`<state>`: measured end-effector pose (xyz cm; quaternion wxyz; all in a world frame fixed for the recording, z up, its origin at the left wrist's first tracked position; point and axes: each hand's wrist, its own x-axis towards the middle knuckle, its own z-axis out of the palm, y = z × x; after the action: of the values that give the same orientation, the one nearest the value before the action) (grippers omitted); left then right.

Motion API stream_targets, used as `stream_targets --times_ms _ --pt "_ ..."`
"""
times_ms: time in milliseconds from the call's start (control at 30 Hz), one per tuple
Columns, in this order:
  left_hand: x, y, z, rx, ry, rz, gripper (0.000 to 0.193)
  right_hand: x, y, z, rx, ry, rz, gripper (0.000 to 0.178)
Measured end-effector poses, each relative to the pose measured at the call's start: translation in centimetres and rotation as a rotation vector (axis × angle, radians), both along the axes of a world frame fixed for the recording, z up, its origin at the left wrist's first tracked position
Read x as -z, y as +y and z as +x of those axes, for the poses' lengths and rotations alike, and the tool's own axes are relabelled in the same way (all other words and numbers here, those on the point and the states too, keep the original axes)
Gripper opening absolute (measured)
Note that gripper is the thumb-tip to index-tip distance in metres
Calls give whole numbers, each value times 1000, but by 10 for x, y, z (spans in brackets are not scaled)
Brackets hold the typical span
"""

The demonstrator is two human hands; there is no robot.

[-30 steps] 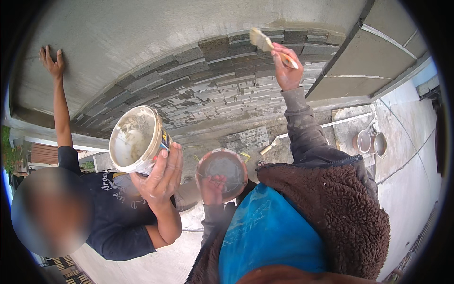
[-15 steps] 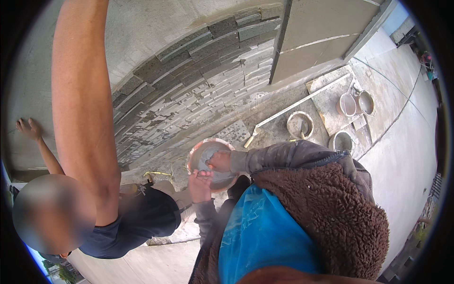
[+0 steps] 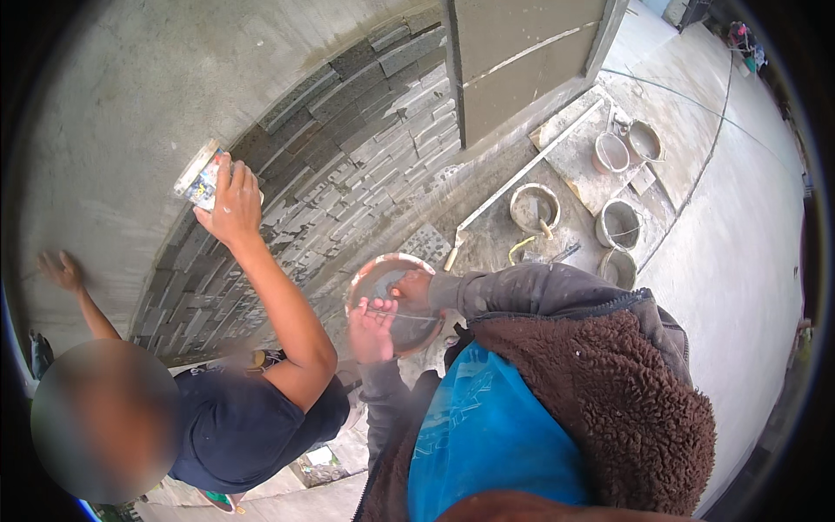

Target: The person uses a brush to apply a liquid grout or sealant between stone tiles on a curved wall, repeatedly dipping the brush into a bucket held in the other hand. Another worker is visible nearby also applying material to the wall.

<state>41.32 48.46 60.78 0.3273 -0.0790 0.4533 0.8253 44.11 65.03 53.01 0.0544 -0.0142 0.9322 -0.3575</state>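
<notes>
My left hand (image 3: 372, 334) is turned palm up over the near left side of a round tub (image 3: 426, 335). Its fingers curl at a thin pale rod (image 3: 398, 315) that runs across the tub. Just beyond it, my right hand (image 3: 414, 288) is closed, knuckles up, above the tub's grey wet contents. A grey patch shows beside its fingers, but what it grips is hidden. The tub has an orange-and-white smeared rim and stands near the foot of a wall of grey stone strips (image 3: 348, 165).
At left, a co-worker in a dark shirt (image 3: 252, 426) presses a white tub with a coloured label (image 3: 202, 174) near the wall. Several mortar buckets (image 3: 535, 209) stand at right. A long pale straightedge (image 3: 526, 178) lies on the floor beside a board.
The co-worker's raised arm has swung away from me, and the labelled tub now shows in that hand. My left hand's fingers have loosened and the thin rod shows. The view has shifted somewhat.
</notes>
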Motion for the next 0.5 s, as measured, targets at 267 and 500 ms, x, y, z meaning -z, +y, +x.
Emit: stream_targets --times_ms 267,500 --pt "27 -5 8 -26 -69 -48 18 -14 10 52 275 116 -488 18" --pt "26 16 15 -75 -101 -120 17 4 29 44 157 218 -362 23"
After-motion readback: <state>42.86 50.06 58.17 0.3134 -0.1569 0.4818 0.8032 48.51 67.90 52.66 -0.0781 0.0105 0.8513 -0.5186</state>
